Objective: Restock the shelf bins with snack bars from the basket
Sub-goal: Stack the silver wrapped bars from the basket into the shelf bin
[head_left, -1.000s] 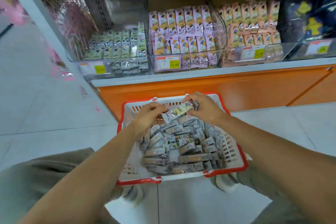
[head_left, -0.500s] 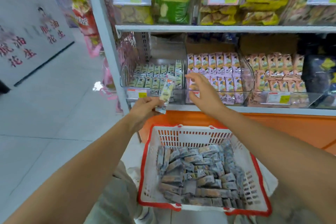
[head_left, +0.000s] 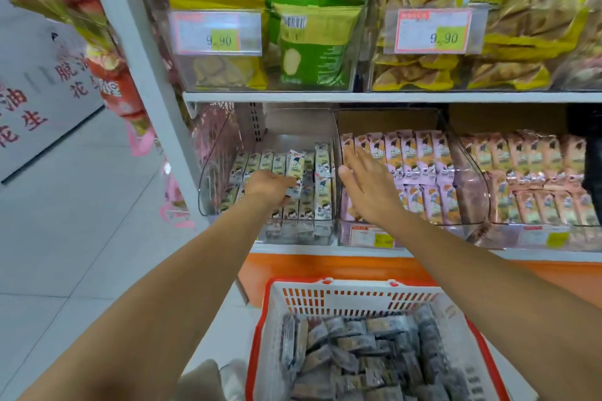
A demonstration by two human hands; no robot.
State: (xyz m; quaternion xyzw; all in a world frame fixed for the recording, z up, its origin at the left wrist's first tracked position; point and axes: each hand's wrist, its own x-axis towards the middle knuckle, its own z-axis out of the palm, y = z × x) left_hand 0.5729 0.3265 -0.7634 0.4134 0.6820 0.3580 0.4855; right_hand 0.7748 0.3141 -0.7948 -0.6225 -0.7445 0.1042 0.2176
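Cream-and-grey wrapping marks the snack bar (head_left: 294, 169) that stands upright inside the clear bin (head_left: 213, 172), its top end poking above the rows of matching bars (head_left: 308, 208) already packed there. The left hand (head_left: 268, 186) reaches into that bin from the front and pinches the bar's lower end between curled fingers and thumb.

The right hand (head_left: 369, 194) hangs just right of the bin, in front of the wall it shares with its neighbour. Its fingers are straight and slightly spread and it holds nothing (whether it touches that wall I cannot tell).

Right of the bin, a second clear container holds pink-wrapped bars (head_left: 420, 169) standing in tidy rows. Further right again come peach-wrapped bars (head_left: 537, 166), also in rows.

Below the bin runs an orange plinth (head_left: 325, 265), and nearer the camera than that sits the basket (head_left: 358, 298), white mesh with a red rim. Inside it lies a heap of grey-wrapped bars (head_left: 365, 355), tumbled at all angles.

Above the bin, on the next shelf up, a green bag (head_left: 309, 49) stands among yellow bags (head_left: 508, 10) in clear boxes. A price tag (head_left: 218, 32) reading 9.90 hangs directly above the bin's left half.
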